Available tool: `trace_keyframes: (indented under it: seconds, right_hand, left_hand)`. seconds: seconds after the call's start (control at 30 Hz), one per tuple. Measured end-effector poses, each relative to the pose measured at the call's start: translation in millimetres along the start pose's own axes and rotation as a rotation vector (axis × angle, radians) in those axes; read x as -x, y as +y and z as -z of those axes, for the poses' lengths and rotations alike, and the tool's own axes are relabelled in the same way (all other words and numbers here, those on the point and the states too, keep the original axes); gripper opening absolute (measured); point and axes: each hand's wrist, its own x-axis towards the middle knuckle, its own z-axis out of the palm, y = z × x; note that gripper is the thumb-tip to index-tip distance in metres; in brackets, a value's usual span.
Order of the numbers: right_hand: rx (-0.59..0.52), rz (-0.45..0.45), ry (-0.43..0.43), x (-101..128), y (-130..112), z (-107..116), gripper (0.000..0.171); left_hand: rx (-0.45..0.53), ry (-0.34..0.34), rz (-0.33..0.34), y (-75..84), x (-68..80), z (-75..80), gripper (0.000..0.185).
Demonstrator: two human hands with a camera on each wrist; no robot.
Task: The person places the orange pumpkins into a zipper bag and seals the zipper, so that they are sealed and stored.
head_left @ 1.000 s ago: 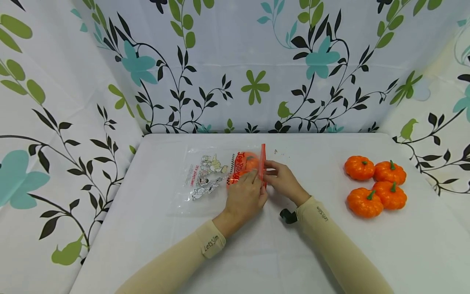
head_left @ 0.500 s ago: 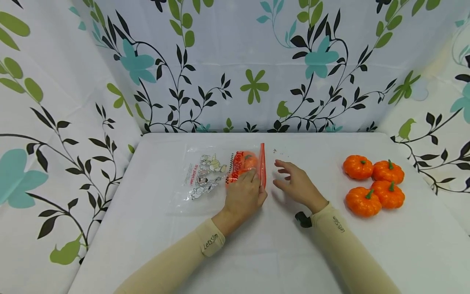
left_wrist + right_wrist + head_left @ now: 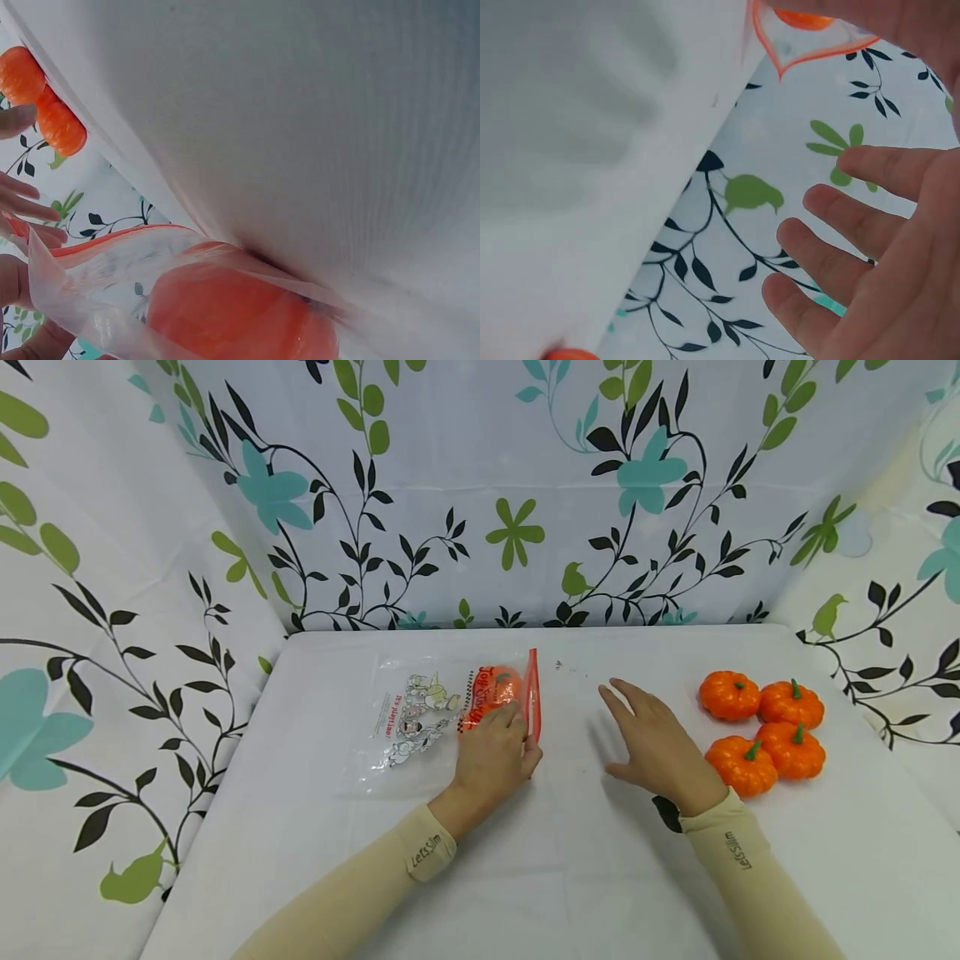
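- left hand [image 3: 491, 758] rests on the red-zip end of the clear zip bag [image 3: 442, 714], fingers curved over it, pinning it flat on the worktop [image 3: 525, 877]. Left wrist view shows finger and thumb at the plastic edge, so it likely pinches the mouth.
- right hand [image 3: 660, 745] holds nothing, fingers spread and nearly straight, hovering just above the worktop between the bag and the loose pumpkins [image 3: 761, 727].
- bag lies left of centre on the worktop, zip strip [image 3: 533, 693] facing right. One pumpkin in the bag [image 3: 498, 687] sits right up against the zip.
- judgement: the step looks like fetching another pumpkin. Take the nearest one [image 3: 742, 764], gripping round the body, not the green stem.
- keep the left hand on the bag mouth so it does not slide or flop closed. The left wrist view shows the mouth gaping a little; lift the upper lip more before feeding.
- push the inside pumpkin deeper first, it seems to block the opening.
- bag look: thin transparent film, cartoon print and red lettering, red zip edge, crinkly and limp.
- pumpkins: small, orange, ribbed, short green stems, four grouped touching on the right. They look light and rigid; could roll if nudged.
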Motion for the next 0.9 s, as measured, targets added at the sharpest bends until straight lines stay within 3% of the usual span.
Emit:
trace_keyframes:
  seconds: [0.13, 0.27, 0.5, 0.9]
  right_hand:
    - [0.047, 0.025, 0.002, 8.6, 4.9, 5.4, 0.119]
    - [0.025, 0.024, -0.006, 17.0, 15.4, 13.1, 0.122]
    - [-0.015, -0.082, -0.075, 35.3, 40.0, 30.9, 0.13]
    - [-0.03, -0.165, -0.038, 57.2, 76.9, 47.0, 0.123]
  left_hand:
    - [-0.002, -0.014, 0.015, -1.2, 0.4, 0.4, 0.028]
    - [-0.002, -0.016, 0.024, -2.3, 0.9, 0.7, 0.029]
    - [0.022, -0.005, 0.018, -2.7, 1.4, 1.2, 0.025]
    - [0.008, 0.004, 0.006, -3.9, 1.4, -0.5, 0.018]
